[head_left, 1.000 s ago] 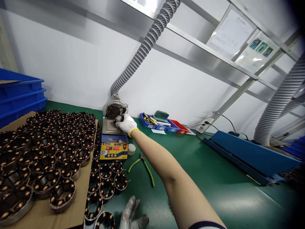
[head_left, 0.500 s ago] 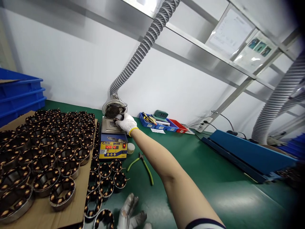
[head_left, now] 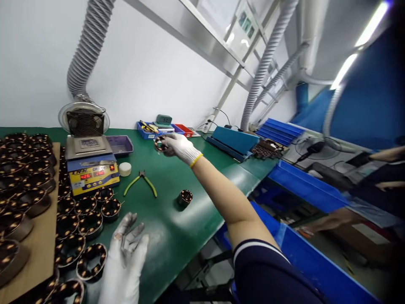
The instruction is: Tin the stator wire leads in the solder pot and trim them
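While raised above the bench, the right hand (head_left: 179,145) pinches a stator (head_left: 160,143).

Your right hand (head_left: 179,145) covers much of the wound stator (head_left: 159,144) it grips, hiding the stator's right side. Your left hand (head_left: 123,261) runs off the bottom edge at the wrist. The left edge cuts off the cardboard sheet (head_left: 41,253). The red digits on the yellow heater unit (head_left: 93,174) are too small to read.
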`<move>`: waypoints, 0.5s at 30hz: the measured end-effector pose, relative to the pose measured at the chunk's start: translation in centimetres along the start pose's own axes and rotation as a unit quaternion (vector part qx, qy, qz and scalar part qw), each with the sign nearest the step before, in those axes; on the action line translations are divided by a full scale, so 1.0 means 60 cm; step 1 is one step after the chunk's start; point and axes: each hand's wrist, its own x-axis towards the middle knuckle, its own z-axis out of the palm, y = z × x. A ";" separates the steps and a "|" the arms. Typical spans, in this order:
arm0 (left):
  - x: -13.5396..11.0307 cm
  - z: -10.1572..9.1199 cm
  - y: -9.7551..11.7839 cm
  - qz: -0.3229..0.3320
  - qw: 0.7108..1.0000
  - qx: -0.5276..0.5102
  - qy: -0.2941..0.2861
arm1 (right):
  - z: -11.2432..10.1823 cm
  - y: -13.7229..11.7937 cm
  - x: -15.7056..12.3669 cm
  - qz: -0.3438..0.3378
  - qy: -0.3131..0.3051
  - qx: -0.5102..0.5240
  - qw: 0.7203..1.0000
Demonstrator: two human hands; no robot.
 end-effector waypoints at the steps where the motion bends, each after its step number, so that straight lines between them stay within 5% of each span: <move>1: -0.003 -0.003 0.001 0.035 0.997 0.062 -0.013 | -0.034 0.023 -0.029 0.034 0.004 -0.019 0.999; 3: -0.010 -0.007 0.000 0.157 0.960 0.232 -0.016 | -0.092 0.067 -0.088 0.116 0.016 -0.077 0.990; 4: -0.012 -0.008 -0.001 0.237 0.915 0.325 -0.005 | -0.113 0.089 -0.114 0.157 0.004 -0.101 0.982; 7: -0.009 -0.009 0.000 0.425 0.721 0.545 0.051 | -0.146 0.152 -0.173 0.263 -0.047 -0.163 0.950; 9: 0.001 -0.010 0.008 0.432 0.634 0.637 0.071 | -0.150 0.185 -0.198 0.257 -0.112 -0.206 0.938; 12: 0.017 -0.010 0.035 0.324 0.606 0.723 0.078 | -0.148 0.203 -0.223 0.189 -0.136 -0.265 0.936; 15: 0.026 0.000 0.066 0.198 0.639 0.741 0.059 | -0.129 0.177 -0.237 0.100 -0.001 -0.330 0.939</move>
